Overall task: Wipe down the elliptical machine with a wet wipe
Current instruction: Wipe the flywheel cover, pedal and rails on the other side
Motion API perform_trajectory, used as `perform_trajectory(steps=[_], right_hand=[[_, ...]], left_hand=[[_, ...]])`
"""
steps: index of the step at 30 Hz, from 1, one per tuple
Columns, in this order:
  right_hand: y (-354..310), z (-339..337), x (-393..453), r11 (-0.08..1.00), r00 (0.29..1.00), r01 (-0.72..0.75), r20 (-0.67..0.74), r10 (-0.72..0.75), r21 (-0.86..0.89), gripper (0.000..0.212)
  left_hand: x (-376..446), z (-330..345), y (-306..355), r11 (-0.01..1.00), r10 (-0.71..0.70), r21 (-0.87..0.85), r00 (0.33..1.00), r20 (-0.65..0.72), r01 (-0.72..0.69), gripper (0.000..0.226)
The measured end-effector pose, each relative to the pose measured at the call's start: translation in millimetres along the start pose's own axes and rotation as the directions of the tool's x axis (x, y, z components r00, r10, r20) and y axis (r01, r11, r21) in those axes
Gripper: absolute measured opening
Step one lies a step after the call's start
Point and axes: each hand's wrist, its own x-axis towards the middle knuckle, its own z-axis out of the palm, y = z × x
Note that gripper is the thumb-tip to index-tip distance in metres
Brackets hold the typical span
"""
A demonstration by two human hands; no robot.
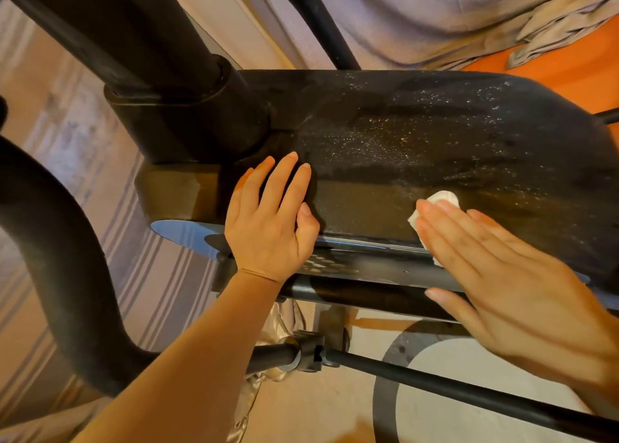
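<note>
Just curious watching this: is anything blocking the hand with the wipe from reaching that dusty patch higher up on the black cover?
Nothing visible does. The right hand presses the wipe flat on the cover; the left hand rests off to the side.

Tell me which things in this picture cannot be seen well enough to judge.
All in the head view:
- Wipe: the right hand lies flat over it, so its size and how dirty it is stay hidden.
- Housing: its right end leaves the picture.
- Cover under the left hand: the hand hides it, wiped or not.
- Post: cut off by the top edge.
- Floor bar: its right end leaves the picture.
</note>
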Motion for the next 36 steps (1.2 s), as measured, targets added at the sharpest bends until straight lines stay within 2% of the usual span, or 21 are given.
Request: perform_trajectory(steps=[6,10,14,17,21,22,24,27,32,34,36], right_hand=[[-34.9,-3.7,52.4,0.970,0.974,-0.206,-0.074,0.216,0.130,0.073],[-36.6,0.4,45.7,0.975,0.981,-0.178,-0.049,0.186,0.136,0.073],[-8.5,0.3,-5.5,0.977,0.976,-0.215,-0.025,0.215,0.017,0.073],[-0.6,1.3,-35.2,0.951,0.951,-0.309,-0.021,0.309,-0.028,0.072],[-25.7,-1.3,-17.5,0.871,0.876,-0.479,-0.012,0.483,0.109,0.076],[-33.8,-2.9,-3.5,0.859,0.870,-0.488,0.005,0.493,0.155,0.077],[-53.0,-3.1,28.1,0.885,0.903,-0.420,0.000,0.429,0.199,0.077],[-77.3,-1.9,66.0,0.942,0.949,-0.306,-0.036,0.314,0.135,0.076],[-66.9,4.4,58.7,0.971,0.975,-0.201,-0.064,0.211,0.131,0.071],[-49.1,9.9,28.4,0.960,0.960,-0.255,-0.083,0.266,0.119,0.068],[-27.4,13.5,-5.5,0.916,0.914,-0.383,-0.092,0.395,0.122,0.067]], left_hand=[[0.5,-1.4,0.9,1.000,0.010,0.021,0.999,0.033,-0.011,0.054],[0.2,-2.5,-0.5,1.000,0.006,0.023,0.998,0.059,-0.007,0.054],[0.7,-4.3,1.2,1.000,-0.001,0.024,0.997,0.073,0.000,0.055],[0.1,-3.8,1.0,1.000,0.000,0.025,0.997,0.083,-0.002,0.055],[-0.3,-3.1,1.6,0.999,0.004,0.032,0.997,0.077,-0.006,0.055],[0.1,-3.2,1.8,0.999,0.004,0.032,0.997,0.077,-0.006,0.055],[-0.2,-3.6,1.1,0.999,0.008,0.031,0.997,0.074,-0.011,0.054],[-0.8,-3.3,-0.6,0.999,0.019,0.035,0.996,0.082,-0.022,0.052],[-1.2,-3.4,-0.8,0.999,0.025,0.030,0.996,0.088,-0.028,0.052],[-0.8,-4.2,-1.1,0.999,0.028,0.021,0.996,0.089,-0.030,0.052],[-0.9,-4.2,-0.7,0.999,0.029,0.022,0.996,0.087,-0.031,0.051]])
